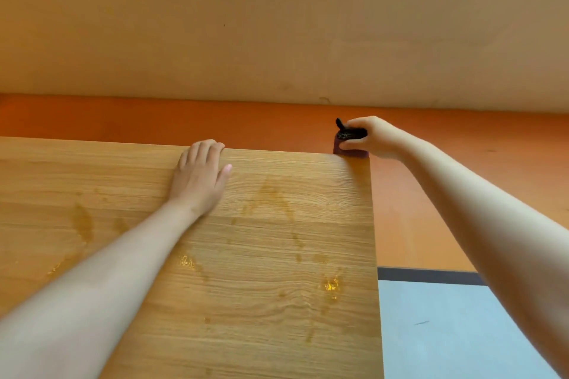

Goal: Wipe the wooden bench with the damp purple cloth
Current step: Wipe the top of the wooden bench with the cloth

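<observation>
At the far right corner of the bench (277, 255), my right hand (374, 138) grips the bunched cloth (349, 144), fingers curled round it, its lower edge touching the corner. My left hand (200, 178) lies flat on the top by the far edge, fingers relaxed and holding nothing, bracing me. Damp streaks (83, 221) glisten nearer me, so I judge I am mid-wipe at this corner; next I should press the cloth down and draw it along the right edge.

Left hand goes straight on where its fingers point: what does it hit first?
Left hand sits at the far edge of the bench; beyond looks free up to the wall, probably. Depth unclear.
</observation>
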`<state>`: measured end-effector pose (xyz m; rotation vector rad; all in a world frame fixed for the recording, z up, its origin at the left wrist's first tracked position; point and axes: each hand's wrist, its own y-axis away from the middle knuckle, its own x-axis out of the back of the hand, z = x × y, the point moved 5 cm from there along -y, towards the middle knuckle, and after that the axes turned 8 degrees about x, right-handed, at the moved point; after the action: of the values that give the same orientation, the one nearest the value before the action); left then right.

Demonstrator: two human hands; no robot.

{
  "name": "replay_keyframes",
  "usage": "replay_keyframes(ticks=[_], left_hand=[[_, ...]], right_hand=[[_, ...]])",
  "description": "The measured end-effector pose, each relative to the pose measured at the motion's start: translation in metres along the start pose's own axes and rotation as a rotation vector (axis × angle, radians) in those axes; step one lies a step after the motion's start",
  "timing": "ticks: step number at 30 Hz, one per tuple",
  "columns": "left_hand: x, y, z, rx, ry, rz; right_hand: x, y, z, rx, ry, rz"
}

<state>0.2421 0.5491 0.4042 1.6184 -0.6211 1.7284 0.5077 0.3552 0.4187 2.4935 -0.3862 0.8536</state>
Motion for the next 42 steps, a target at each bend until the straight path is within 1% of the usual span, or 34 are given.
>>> replay_keyframes(ticks=[3,7,14,16,19,22,25,28,31,34,37,42], left_hand=[[-0.007,0.001,-0.004,0.004,0.072,0.045],[-0.007,0.001,-0.007,-0.005,0.143,0.105],[-0.007,0.002,-0.010,-0.005,0.190,0.112],[-0.008,0.002,-0.010,-0.003,0.201,0.113],[-0.009,0.002,-0.010,-0.017,0.208,0.108],[-0.010,0.001,-0.011,-0.029,0.216,0.116],[-0.013,0.001,-0.012,-0.041,0.219,0.115],[-0.014,0.001,-0.012,-0.044,0.219,0.115],[-0.013,0.001,-0.013,-0.045,0.209,0.121],[-0.014,0.001,-0.013,-0.041,0.210,0.109],[-0.014,0.000,-0.012,-0.030,0.201,0.105],[-0.014,0.002,-0.013,-0.009,0.239,0.116]], right_hand=[[-0.001,-0.002,0.004,-0.056,0.042,-0.106],[-0.011,-0.006,0.002,-0.091,-0.011,-0.119],[-0.085,-0.065,-0.082,0.053,-0.031,-0.146],[-0.093,-0.071,-0.092,0.059,-0.038,-0.159],[-0.077,-0.058,-0.073,-0.018,-0.068,-0.164],[-0.038,-0.022,-0.025,-0.153,-0.052,-0.141],[-0.006,0.012,0.013,-0.266,-0.111,-0.051],[-0.003,0.027,0.026,-0.309,-0.223,0.062],[-0.011,0.028,0.020,-0.289,-0.248,0.153],[-0.016,0.026,0.007,-0.285,-0.148,0.158],[-0.031,0.001,-0.023,-0.245,-0.092,0.084],[-0.110,-0.077,-0.106,-0.028,-0.143,-0.122]])
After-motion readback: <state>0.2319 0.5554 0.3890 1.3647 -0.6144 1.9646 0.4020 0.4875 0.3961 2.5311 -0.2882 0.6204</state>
